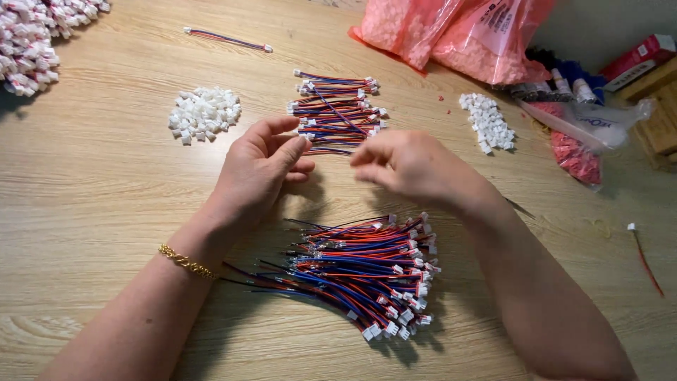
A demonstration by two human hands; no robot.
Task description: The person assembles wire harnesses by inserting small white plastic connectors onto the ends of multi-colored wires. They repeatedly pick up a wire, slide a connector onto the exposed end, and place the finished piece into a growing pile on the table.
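On a pale wooden table (99, 183), seen from above, two bare hands hover side by side near the middle. Largest on the surface are two pink plastic bags (451, 32) of small pieces at the far edge. Near the front edge, just below the hands, lies a big loose pile of red, blue and black wires (360, 271), each ending in a small white connector. Beyond the fingertips sits a neater, smaller stack of the same wires (337, 111), with white connectors at both ends.

The left hand (257, 173) is open, fingers loosely spread and curved, its fingertips at the near edge of that smaller stack; a gold chain bracelet (187, 262) circles its wrist. The right hand (409, 166) is blurred, fingers drawn together and pointing left; whether it pinches anything cannot be told.

A heap of loose white connectors (204, 113) lies left of the smaller stack, another heap (488, 121) to its right. A single wire (227, 39) rests far back, and one red wire (645, 257) lies alone at the right.
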